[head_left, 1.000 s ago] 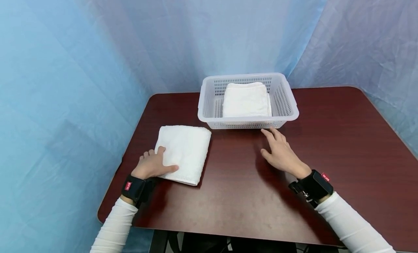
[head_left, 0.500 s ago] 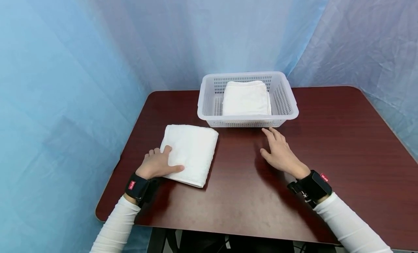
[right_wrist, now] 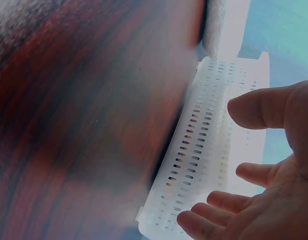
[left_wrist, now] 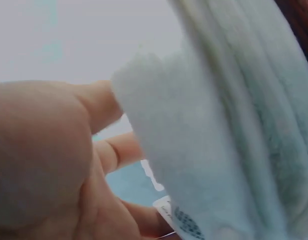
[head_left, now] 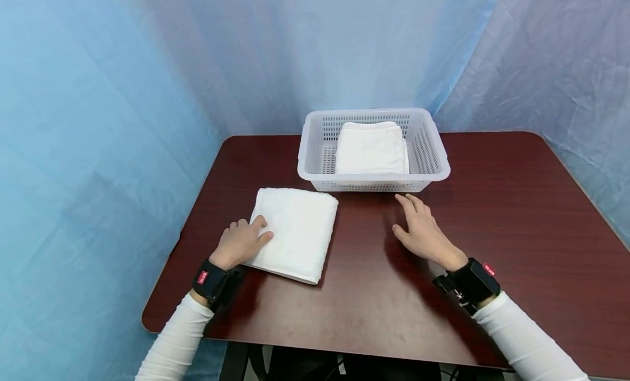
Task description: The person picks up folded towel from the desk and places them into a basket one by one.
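Observation:
A folded white towel [head_left: 297, 233] lies on the table toward the left, several layers thick. My left hand [head_left: 238, 243] rests at its left side, thumb and index finger over the towel's top surface, the other fingers beside the edge. From the left wrist, the towel [left_wrist: 193, 130] hides the tips of the thumb and forefinger, which stand apart, and a small printed label [left_wrist: 164, 207] shows near the fingers. Holding nothing, my right hand [head_left: 424, 232] hovers with spread fingers just in front of a white plastic basket [head_left: 374, 181].
Inside the perforated basket [right_wrist: 193, 155] at the back of the table lies another folded white towel [head_left: 372, 148]. The dark red-brown table [head_left: 374, 299] has rounded corners. Blue curtains [head_left: 270, 58] hang behind it and along the left.
The towel on the table has slid right along with my left hand. My left thumb has drawn in toward the index finger. My right hand stays nearly in place.

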{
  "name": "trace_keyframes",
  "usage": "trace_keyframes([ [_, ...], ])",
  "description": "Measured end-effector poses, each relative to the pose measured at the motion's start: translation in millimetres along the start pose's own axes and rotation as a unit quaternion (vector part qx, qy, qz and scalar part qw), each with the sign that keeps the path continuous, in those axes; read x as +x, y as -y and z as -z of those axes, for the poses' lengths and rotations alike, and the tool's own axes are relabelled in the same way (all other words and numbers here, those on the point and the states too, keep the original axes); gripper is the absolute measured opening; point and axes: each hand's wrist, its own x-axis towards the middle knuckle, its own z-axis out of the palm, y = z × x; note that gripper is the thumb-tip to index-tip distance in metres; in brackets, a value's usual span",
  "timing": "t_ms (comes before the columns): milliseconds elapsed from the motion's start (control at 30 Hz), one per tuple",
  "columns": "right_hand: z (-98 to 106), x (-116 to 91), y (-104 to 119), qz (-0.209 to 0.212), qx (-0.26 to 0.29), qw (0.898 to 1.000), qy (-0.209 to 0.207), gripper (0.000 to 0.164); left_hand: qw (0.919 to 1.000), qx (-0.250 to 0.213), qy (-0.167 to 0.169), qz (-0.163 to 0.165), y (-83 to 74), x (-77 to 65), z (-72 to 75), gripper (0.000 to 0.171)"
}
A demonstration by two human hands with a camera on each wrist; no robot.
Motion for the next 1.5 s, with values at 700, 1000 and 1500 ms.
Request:
trace_keyframes([
  [700,-3,-1,-4,0.006,0.0,1.0,0.002,0.068,0.9967,-0.07,0.039,-0.012,-17.2,8.1,-1.1,0.021],
  [1000,-4,-3,-4,0.006,0.003,1.0,0.006,0.068,0.9961,-0.081,0.036,0.007,-30.0,12.5,-1.3,0.044],
  [1500,-4,-4,-5,0.01,0.01,1.0,0.0,0.067,0.9944,-0.087,0.059,0.009,-39.1,15.8,-4.4,0.057],
])
